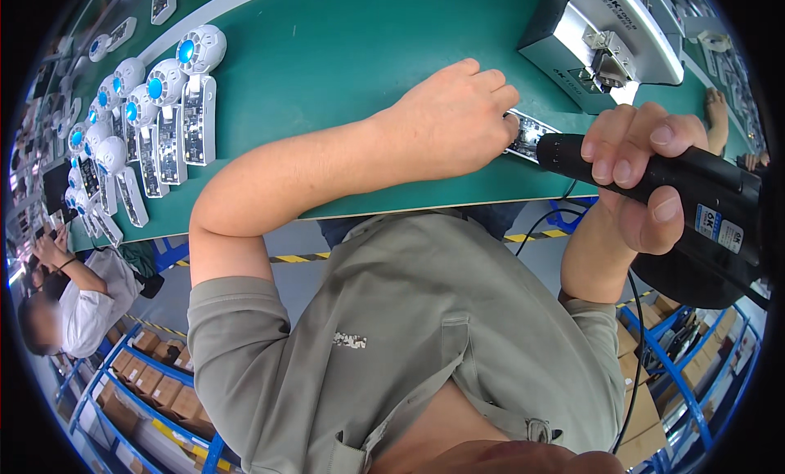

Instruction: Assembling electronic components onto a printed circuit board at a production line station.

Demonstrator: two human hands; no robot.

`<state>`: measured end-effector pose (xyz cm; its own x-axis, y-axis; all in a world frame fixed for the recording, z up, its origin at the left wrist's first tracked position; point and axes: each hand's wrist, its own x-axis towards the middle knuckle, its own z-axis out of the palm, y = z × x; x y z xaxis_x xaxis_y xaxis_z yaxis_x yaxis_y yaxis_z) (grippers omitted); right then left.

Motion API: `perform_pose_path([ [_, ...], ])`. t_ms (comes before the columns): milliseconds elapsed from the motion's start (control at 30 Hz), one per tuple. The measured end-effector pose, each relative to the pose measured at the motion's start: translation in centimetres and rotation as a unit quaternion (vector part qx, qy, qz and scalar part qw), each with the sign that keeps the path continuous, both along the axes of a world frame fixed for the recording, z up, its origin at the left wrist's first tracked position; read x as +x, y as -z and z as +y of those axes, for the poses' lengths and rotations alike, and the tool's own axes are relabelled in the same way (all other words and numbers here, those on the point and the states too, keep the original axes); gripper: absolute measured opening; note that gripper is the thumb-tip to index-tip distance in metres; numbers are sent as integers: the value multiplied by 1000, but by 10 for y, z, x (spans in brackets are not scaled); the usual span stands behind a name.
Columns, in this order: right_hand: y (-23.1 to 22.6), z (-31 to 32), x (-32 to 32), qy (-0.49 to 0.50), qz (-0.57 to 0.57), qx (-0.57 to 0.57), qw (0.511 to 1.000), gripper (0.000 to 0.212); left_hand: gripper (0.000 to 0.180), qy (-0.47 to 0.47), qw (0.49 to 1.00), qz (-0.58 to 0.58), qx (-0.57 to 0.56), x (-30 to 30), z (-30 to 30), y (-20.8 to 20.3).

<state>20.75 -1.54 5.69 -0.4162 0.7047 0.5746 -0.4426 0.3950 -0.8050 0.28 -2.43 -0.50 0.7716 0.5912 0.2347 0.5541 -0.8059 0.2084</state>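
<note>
My right hand (642, 163) is wrapped round a black electric screwdriver (703, 184), whose tip end points left. That tip end is over an open white housing with a circuit board (526, 135) lying near the front edge of the green workbench. On the housing's left end, my left hand (458, 118) is closed with the fingers bent, gripping it. Part of the housing is hidden under those fingers and under the screwdriver's nose. Whether the bit touches a screw cannot be seen.
Several white units with round heads, blue centres and open handles (198, 118) stand in rows at the bench's left. A screw feeder (564, 53) sits at the back right. A black cable (640, 351) hangs by my right arm. Another person (98, 302) works at far left.
</note>
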Motion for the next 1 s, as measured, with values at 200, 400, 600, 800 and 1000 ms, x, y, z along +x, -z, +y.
perform_pose_path([
  [200,-2,-5,-6,-9,-1,-27,1000,34,23,0,1000,-18,5,1,0,2],
  [400,-2,-18,-11,17,7,-54,998,33,19,1,999,-25,21,4,0,4],
  [600,-3,-14,-13,23,-14,-41,999,31,14,-22,997,-50,55,-1,-4,4],
  [800,-20,-15,35,31,79,-23,996,37,13,-59,993,-34,93,-8,-4,-1],
  [1000,16,-4,66,114,6,-38,993,32,11,-99,969,221,-43,-57,31,-57],
])
